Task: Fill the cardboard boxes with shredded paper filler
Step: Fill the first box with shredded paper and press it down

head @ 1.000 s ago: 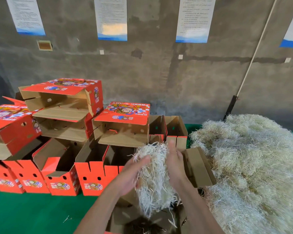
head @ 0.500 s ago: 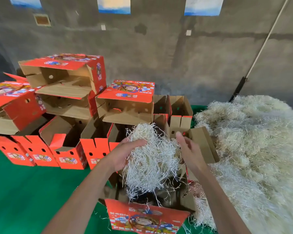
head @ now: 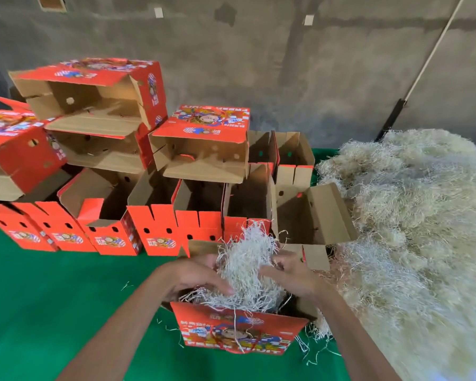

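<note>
Between the two hands, a wad of shredded paper filler [head: 245, 266] is pinched from both sides over the mouth of the nearest open box [head: 239, 329], the one with the red printed flap folded toward the person. The left hand [head: 193, 274] cups the wad's left flank with its fingers curled round the strands; the right hand [head: 291, 273] presses in from the opposite side, palm turned inward. Both are closed on the same wad, which looks like a way to keep loose strands together while they go in. Its lower part already lies inside the box, and its crest stands up above the grip; stray strands trail over the flap and onto the green table cover [head: 52, 298] below the hands.

Just right of the grip, within easy reach, lies the big pile of filler [head: 412, 229], probably so the right hand can scoop without stretching. Beyond the grip, a row of open red boxes [head: 154, 215] stands with mouths up and no filler that I can see, and left of those more boxes lie stacked on their sides [head: 94, 105]. The wad seems about to be pushed down and spread. Judging by the waiting boxes, most of the task remains.
</note>
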The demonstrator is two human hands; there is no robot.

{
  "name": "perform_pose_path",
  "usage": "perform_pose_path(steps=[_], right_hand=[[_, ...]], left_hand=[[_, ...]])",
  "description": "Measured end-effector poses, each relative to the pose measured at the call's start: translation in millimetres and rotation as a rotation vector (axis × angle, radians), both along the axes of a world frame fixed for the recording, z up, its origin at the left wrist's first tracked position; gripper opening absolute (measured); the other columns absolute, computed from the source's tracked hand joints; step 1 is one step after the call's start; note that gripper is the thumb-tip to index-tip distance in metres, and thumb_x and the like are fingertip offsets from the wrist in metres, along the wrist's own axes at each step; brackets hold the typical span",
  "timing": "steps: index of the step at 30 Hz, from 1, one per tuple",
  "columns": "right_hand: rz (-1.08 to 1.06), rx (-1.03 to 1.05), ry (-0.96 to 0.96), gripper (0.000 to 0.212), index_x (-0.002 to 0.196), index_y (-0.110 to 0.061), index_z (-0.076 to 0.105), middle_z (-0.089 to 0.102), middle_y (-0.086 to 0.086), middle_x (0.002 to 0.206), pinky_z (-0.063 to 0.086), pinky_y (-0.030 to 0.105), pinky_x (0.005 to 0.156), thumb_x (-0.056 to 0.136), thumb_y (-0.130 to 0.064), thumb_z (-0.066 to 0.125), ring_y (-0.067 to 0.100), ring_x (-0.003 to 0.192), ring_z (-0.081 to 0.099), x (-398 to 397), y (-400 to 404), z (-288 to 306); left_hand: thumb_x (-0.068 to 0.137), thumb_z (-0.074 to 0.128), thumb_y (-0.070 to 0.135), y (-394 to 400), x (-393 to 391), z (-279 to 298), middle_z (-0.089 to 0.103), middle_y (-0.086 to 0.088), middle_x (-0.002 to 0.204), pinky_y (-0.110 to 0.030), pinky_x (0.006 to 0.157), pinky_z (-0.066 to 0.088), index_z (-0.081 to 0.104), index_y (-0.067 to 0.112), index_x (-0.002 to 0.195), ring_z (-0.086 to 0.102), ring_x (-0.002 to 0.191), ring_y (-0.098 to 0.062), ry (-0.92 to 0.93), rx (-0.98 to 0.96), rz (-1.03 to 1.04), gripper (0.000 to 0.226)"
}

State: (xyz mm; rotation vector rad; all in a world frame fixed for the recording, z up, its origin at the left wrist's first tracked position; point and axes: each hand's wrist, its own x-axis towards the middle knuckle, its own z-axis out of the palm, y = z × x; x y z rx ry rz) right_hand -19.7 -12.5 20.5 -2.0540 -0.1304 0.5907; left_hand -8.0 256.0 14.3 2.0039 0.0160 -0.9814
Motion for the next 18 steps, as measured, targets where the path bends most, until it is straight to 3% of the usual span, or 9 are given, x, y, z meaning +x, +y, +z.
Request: perform_pose_path(steps=[2,4,6,8,10,12,13,15,18], right_hand=[[0.046,-0.064,0.026,0.061,0.118,-0.016,0.062,0.057,-0.013,0.094,0.046,0.026,0.076,0.084,-0.067,0.062,-0.003,0.076,0.054,2.2,-0.7,-9.3],[0.032,-0.134,0.014,0.043,0.121,-0.015,0.063,0.064,-0.008,0.107,0.051,0.031,0.084,0.095,-0.05,0.062,0.005,0.084,0.063,6.4,-4.4,-20.9],[0.016,-0.231,0.006,0.049,0.138,-0.012,0.056,0.066,0.003,0.125,0.053,0.029,0.082,0.099,-0.042,0.059,0.01,0.089,0.068,7.2,-8.3,-26.0],[-0.002,-0.321,0.028,0.056,0.142,-0.013,0.05,0.062,0.006,0.131,0.05,0.034,0.088,0.097,-0.045,0.058,0.016,0.105,0.066,6.1,-11.9,-30.3],[0.023,-0.346,0.069,0.054,0.143,-0.015,0.049,0.053,0.005,0.14,0.049,0.041,0.096,0.097,-0.042,0.06,0.024,0.121,0.059,4.4,-14.0,-33.2],[0.024,-0.282,0.133,0.058,0.147,-0.02,0.045,0.041,-0.006,0.141,0.053,0.037,0.092,0.097,-0.042,0.062,0.024,0.126,0.055,1.9,-13.7,-30.5],[0.042,-0.275,0.144,0.062,0.15,-0.024,0.041,0.036,-0.011,0.139,0.054,0.032,0.087,0.096,-0.047,0.061,0.023,0.125,0.054,2.0,-13.7,-27.9],[0.101,-0.281,0.148,0.057,0.148,-0.03,0.043,0.045,-0.01,0.139,0.057,0.025,0.073,0.096,-0.048,0.06,0.016,0.11,0.06,3.2,-12.8,-18.6],[0.123,-0.291,0.067,0.027,0.126,-0.029,0.061,0.064,-0.005,0.122,0.058,0.028,0.079,0.098,-0.032,0.062,0.012,0.099,0.066,7.2,-9.6,-4.9]], left_hand=[[0.063,0.09,0.042,0.5,3.1,-10.9,0.026,0.002,0.162,-0.032,0.115,0.026,0.019,0.022,0.157,0.028,0.146,-0.018,-0.014,0.09,0.027,0.119],[0.076,0.083,0.027,-0.1,6.9,-17.6,0.026,0.002,0.162,-0.033,0.115,0.028,0.024,0.026,0.157,0.031,0.145,-0.019,-0.088,0.223,0.016,0.1],[0.081,0.076,0.02,2.6,9.9,-24.8,0.029,0.002,0.162,-0.032,0.112,0.032,0.028,0.029,0.155,0.035,0.143,-0.02,-0.155,0.324,0.008,0.089],[0.082,0.076,0.019,6.4,10.5,-32.6,0.032,0.0,0.16,-0.03,0.107,0.036,0.03,0.028,0.155,0.041,0.139,-0.02,-0.177,0.367,0.036,0.087],[0.082,0.078,0.018,9.1,9.3,-38.7,0.035,-0.001,0.158,-0.024,0.097,0.041,0.029,0.025,0.156,0.047,0.13,-0.018,-0.191,0.359,0.07,0.088],[0.081,0.08,0.018,9.2,8.0,-41.4,0.041,0.0,0.154,-0.022,0.092,0.04,0.035,0.025,0.153,0.048,0.121,-0.013,-0.202,0.303,0.097,0.086],[0.079,0.082,0.019,8.8,8.1,-41.6,0.043,-0.001,0.151,-0.024,0.094,0.041,0.041,0.027,0.149,0.047,0.12,-0.012,-0.214,0.277,0.1,0.081],[0.078,0.084,0.021,8.8,9.3,-41.1,0.05,-0.001,0.143,-0.032,0.098,0.043,0.056,0.034,0.129,0.05,0.12,-0.014,-0.258,0.259,0.081,0.06],[0.081,0.082,0.023,7.9,11.6,-34.1,0.056,0.005,0.129,-0.033,0.094,0.043,0.06,0.034,0.114,0.054,0.114,-0.015,-0.298,0.26,0.046,0.041]])
